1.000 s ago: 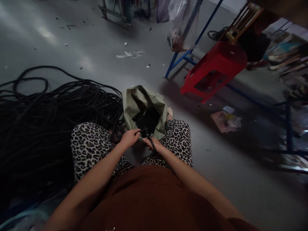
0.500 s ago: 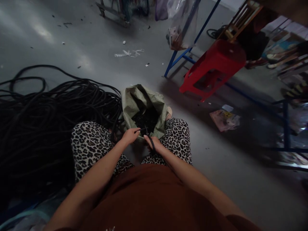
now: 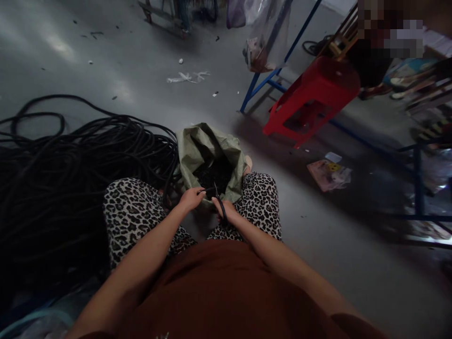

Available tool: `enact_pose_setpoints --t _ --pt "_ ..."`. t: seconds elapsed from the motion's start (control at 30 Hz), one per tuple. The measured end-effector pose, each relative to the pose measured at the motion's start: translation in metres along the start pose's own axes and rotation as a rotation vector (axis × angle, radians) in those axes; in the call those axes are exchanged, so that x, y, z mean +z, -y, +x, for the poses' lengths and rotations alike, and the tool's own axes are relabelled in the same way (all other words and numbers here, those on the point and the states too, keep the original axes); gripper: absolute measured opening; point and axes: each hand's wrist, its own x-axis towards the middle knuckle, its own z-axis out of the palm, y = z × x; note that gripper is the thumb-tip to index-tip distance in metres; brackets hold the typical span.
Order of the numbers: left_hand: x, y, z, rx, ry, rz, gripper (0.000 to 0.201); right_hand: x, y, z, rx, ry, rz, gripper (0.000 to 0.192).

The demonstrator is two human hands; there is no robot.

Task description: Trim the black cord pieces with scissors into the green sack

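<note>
A thin black cable piece is pinched at its near end by the left hand, fingers closed round it, and it is stretched across to the right hand. A dark scissor-like tool is gripped in the right hand's closed fingers, its tip raised to meet the cable between the two hands; whether the blades are apart cannot be told in this dim light. Just beyond both grips, an open green woven sack is stood between the knees, with dark cut scraps seen inside its mouth. The hands are flanked by leopard-print trousers. To the left of the grip, a big tangled heap of black cable is spread over the grey floor. Far off, beyond and to the right, a red plastic stool is tipped against a blue metal frame. A pink packet is lying on the floor to the right, its print too small to be read.
</note>
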Motion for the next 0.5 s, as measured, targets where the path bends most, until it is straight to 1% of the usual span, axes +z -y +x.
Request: enact_pose_setpoints --t 0.1,0.17,0.3,0.4,0.5 --pt "0.001 0.002 0.002 -0.03 0.008 0.018 0.031 0.0 0.003 0.0 0.025 -0.005 -0.148 0.046" --pt "0.003 0.005 0.003 -0.046 0.021 0.031 0.033 0.001 0.006 -0.001 0.032 -0.011 -0.193 0.048" --pt "0.008 0.013 0.007 -0.098 0.074 0.031 0.036 0.002 0.008 -0.004 0.066 -0.026 -0.172 0.051" --pt "0.01 0.018 0.01 -0.134 0.106 0.005 0.037 0.003 0.009 -0.005 0.032 -0.021 -0.128 0.049" --pt "0.011 0.021 0.011 -0.156 0.106 -0.011 0.038 0.002 0.01 -0.005 0.005 -0.021 -0.13 0.048"
